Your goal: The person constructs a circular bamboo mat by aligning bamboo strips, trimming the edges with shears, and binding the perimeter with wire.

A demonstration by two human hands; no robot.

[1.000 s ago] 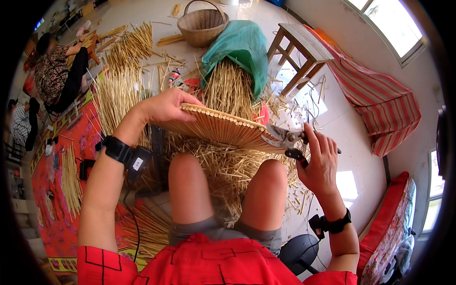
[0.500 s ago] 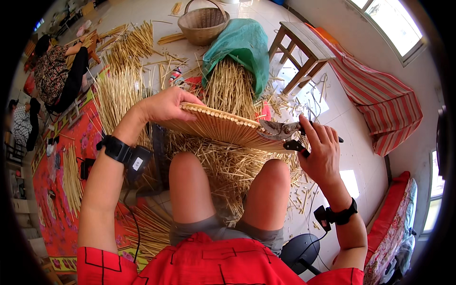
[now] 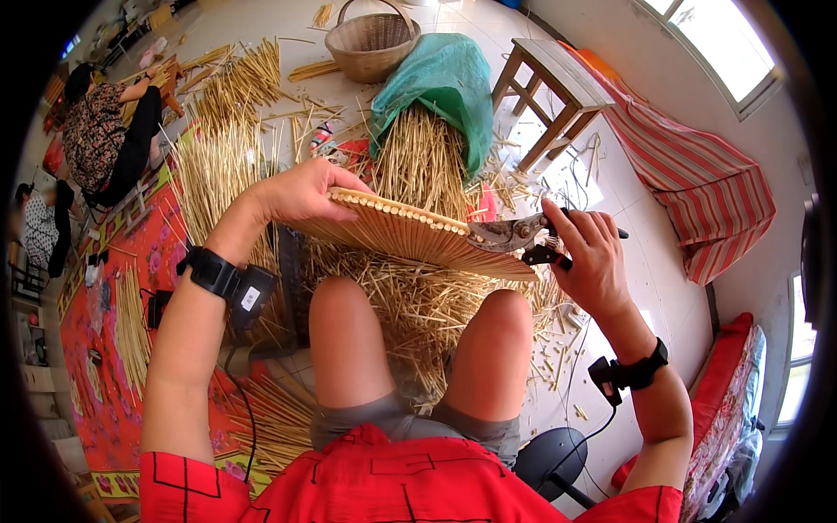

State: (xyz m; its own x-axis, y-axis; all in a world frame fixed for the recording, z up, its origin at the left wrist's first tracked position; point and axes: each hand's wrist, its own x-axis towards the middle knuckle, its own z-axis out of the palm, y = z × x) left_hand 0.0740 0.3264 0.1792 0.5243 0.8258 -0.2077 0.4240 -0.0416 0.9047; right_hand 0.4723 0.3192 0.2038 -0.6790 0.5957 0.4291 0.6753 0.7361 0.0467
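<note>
Shears at straw panel, white wristband label

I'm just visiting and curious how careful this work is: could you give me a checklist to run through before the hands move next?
1. Left-hand grip on the fan-shaped stalk panel: ok, thumb and fingers hold its upper left edge.
2. Right-hand grip on the pruning shears: ok.
3. Shears at the panel: ok, blades meet its right end.
4. Left fingers away from the blades: ok.
5. Knees safely below the blades: cannot tell the gap.
6. Floor free of loose stalks: not ok.
</note>
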